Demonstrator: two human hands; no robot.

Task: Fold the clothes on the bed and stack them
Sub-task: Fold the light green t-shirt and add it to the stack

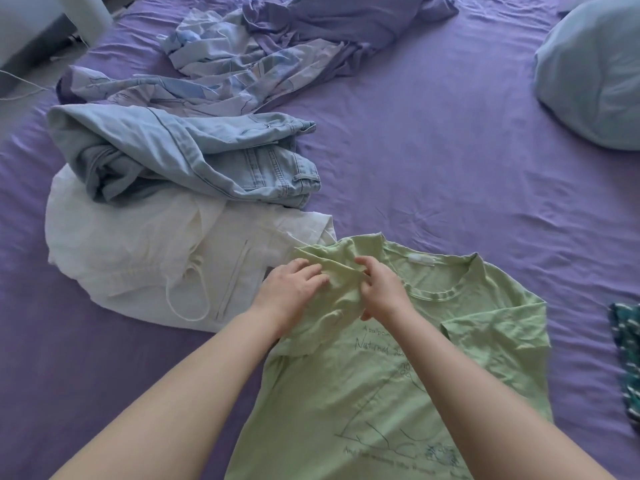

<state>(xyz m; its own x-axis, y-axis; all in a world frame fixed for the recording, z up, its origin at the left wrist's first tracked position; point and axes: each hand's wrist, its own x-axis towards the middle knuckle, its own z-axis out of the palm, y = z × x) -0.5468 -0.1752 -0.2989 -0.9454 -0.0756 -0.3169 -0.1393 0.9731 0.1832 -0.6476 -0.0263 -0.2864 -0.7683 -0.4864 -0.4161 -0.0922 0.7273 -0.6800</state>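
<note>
Two hands were on the green T-shirt, which lay front up on the purple bed sheet right below me, collar away from me; its left sleeve was bunched and doubled over near the shoulder. My left hand rested on that bunched sleeve with fingers fairly straight, pressing the cloth flat rather than clutching it; my right hand had fingers curled, pinching a fold of the same sleeve just beside the collar. The step in hand, as I judged it, was straightening the sleeve before folding; to do it well I should have pulled the pinched fold outward while the left palm held the shoulder seam down, then smoothed toward the hem so no crease got trapped; the right sleeve looked flat already. Just beyond the shirt's shoulder, touching it, lay a white garment with a drawstring, unfolded; on its far edge sat crumpled light jeans; farther off a patterned pale cloth and a lilac garment were heaped together. A pale blue pillow sat far right; a dark teal patterned piece showed at the right edge, kind unclear. No stack visible yet, so the task was early.
</note>
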